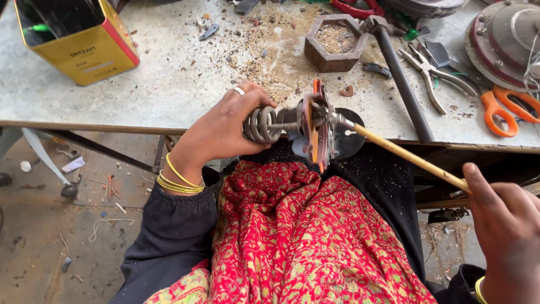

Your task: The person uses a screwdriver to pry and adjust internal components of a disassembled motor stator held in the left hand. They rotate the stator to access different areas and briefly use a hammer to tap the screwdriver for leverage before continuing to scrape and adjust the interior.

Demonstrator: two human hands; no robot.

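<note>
Coils of a grey heating element [261, 124] sit inside our left hand [222, 132], whose fingers are wrapped closed around them just above the lap. Straight out from that grip, toward our right, the element's stem carries a round flange plate [315, 129] with orange and grey parts, blurred, so we cannot tell its details. Our right hand [506, 225] is closed on the far end of a thin yellow rod [405, 155], whose tip meets the flange beside the stem.

To do this well, in our judgement, we should keep the left hand firm on the coils so the plate does not wobble, and guide the rod with light, steady pressure along its own line, since a long thin rod can slip off its mark.

Beyond the grip lies the workbench [169, 84], with 1 hexagonal block [333, 42], pliers [433, 73], orange-handled scissors [509, 110] and a yellow tin [79, 36].
</note>
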